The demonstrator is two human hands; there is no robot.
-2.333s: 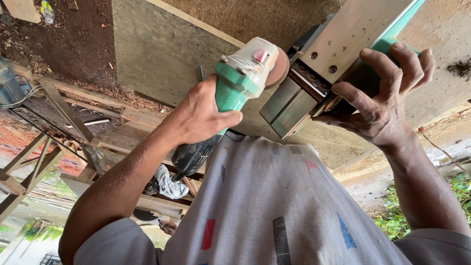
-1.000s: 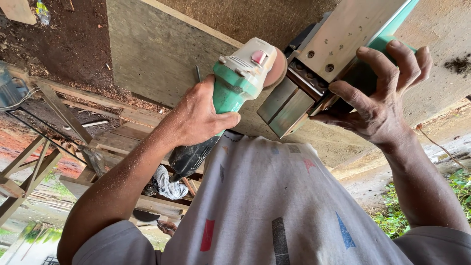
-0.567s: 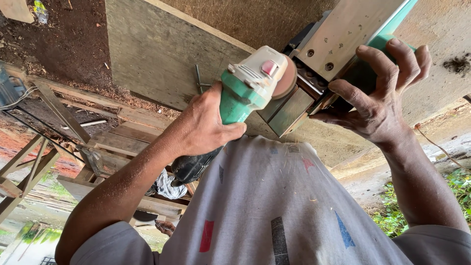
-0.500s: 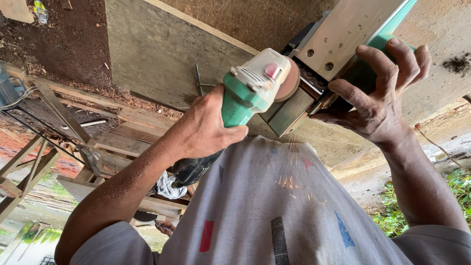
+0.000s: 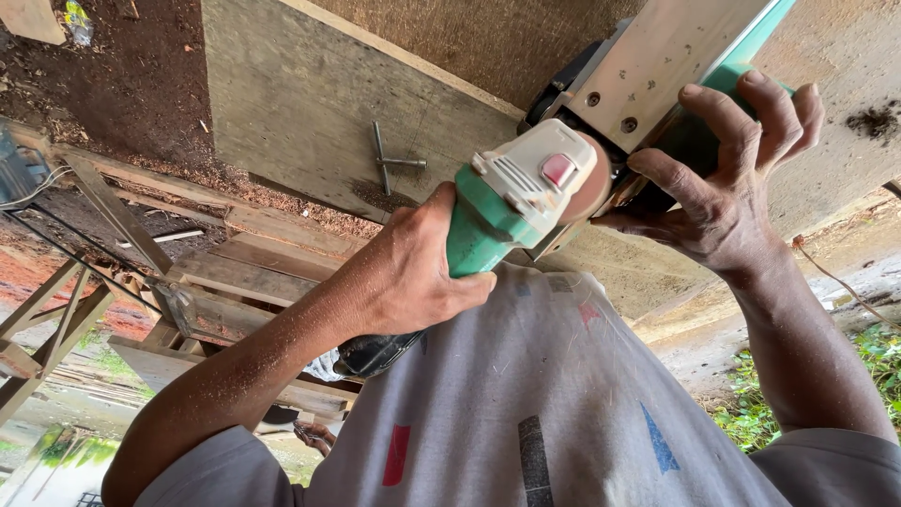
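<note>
Since earlier, the green grinder (image 5: 511, 202) has shifted right, its disc now meeting the planer (image 5: 657, 56). Left hand (image 5: 404, 277) clenches the grinder's body; right hand (image 5: 723, 188) grasps the planer just beside it.

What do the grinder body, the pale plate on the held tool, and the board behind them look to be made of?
Grinder: apparently moulded plastic, matte green body with an off-white head.
Plate: probably bare metal, pale grey, smooth, with round holes.
Board: wood, rough and unfinished, with visible grain and dust.
</note>
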